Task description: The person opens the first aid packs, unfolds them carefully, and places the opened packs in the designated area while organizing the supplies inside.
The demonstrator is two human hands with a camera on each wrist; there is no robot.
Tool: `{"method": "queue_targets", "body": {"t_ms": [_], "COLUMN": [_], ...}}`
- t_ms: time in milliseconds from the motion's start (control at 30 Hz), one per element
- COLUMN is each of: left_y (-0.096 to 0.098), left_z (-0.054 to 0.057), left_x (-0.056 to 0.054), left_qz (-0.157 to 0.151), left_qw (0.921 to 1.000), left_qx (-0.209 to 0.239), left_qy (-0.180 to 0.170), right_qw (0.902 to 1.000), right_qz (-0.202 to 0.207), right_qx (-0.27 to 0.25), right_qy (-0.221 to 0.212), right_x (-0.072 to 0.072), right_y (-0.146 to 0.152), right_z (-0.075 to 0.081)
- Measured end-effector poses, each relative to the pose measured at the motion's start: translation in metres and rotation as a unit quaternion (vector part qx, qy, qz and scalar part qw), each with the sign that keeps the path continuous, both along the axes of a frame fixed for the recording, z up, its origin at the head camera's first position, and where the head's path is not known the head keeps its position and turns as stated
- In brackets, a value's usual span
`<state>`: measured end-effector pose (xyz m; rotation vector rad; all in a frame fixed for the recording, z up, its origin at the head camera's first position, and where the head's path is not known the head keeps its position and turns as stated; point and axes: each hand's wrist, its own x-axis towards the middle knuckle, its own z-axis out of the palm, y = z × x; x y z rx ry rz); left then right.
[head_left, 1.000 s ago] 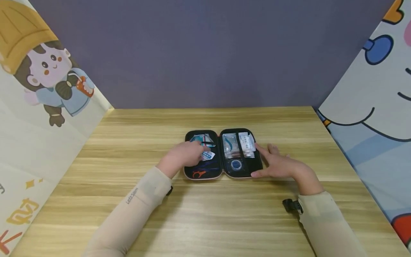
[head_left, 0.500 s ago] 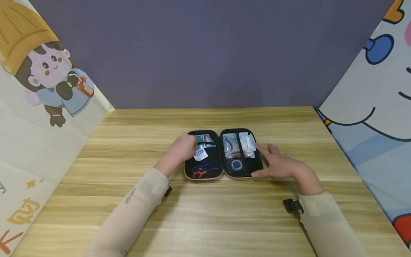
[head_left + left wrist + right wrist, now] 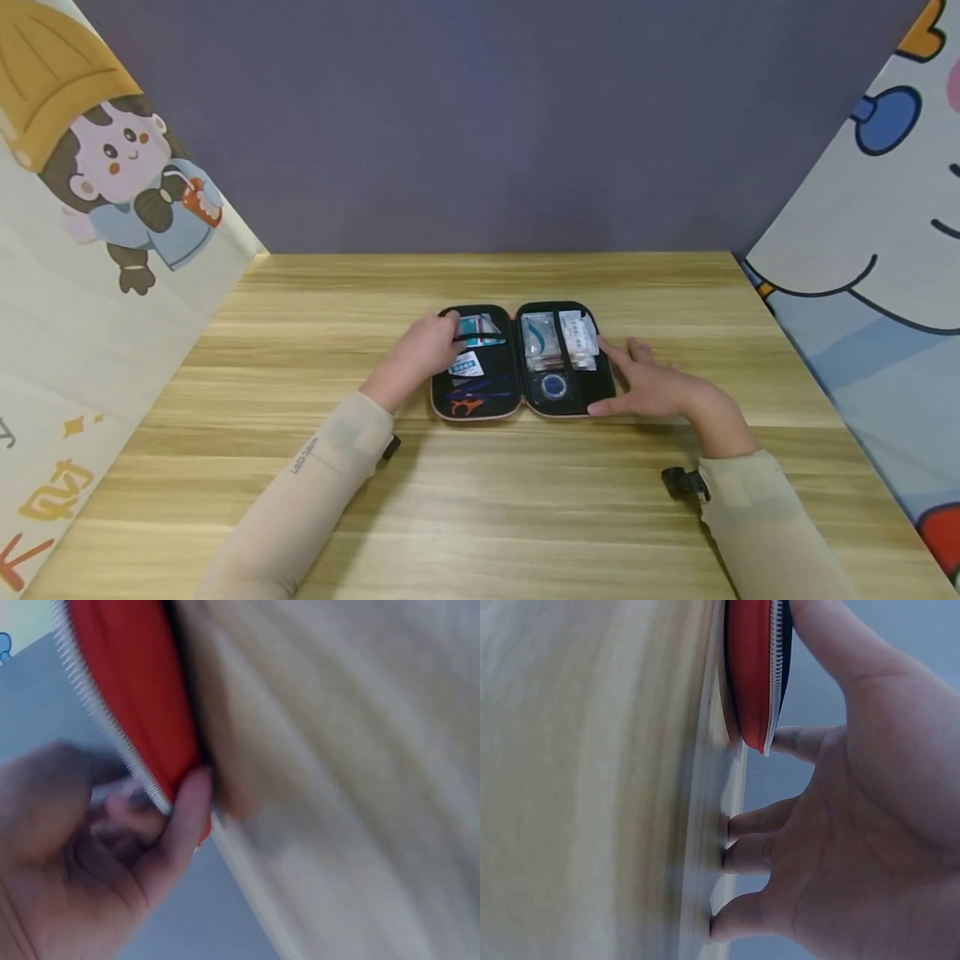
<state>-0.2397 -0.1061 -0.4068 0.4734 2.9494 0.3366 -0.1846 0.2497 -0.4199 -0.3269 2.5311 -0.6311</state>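
Observation:
A red zip case with a black lining lies open like a book on the table. My left hand grips the outer edge of its left half; in the left wrist view one digit presses the red side and others bend over the zip. Just beside that hand, a white packet with blue print lies inside. My right hand has its fingers spread, thumb and forefinger touching the right half's edge. In the right wrist view the other fingertips rest on the table.
The left half also holds blue-green packets under a strap and an orange-handled tool. Clear packets, white packets and a round blue-ringed item fill the right half. A grey-blue wall stands behind the table.
My left hand has drawn back left from over the left half to its outer edge. The white packet has shifted a little left. My right hand stays put.

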Motion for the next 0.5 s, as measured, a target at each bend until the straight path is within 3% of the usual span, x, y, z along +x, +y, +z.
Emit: {"method": "queue_targets", "body": {"t_ms": [200, 367, 500], "left_y": [-0.0018, 0.0006, 0.0021], "left_z": [0.0089, 0.0099, 0.0105], "left_x": [0.0036, 0.0073, 0.0086], "left_qz": [-0.066, -0.081, -0.077], "left_qw": [0.9966, 0.9931, 0.9934], "left_qx": [-0.04, -0.07, -0.065], "left_qy": [-0.031, -0.047, -0.056], "right_qw": [1.0, 1.0, 1.0], "right_qz": [0.003, 0.004, 0.002], "right_qx": [-0.005, -0.002, -0.007], "right_qy": [0.001, 0.001, -0.002], "right_x": [-0.0007, -0.0003, -0.0003], "right_y": [0.0004, 0.0007, 0.0008], "right_z": [0.001, -0.0014, -0.0025]}}
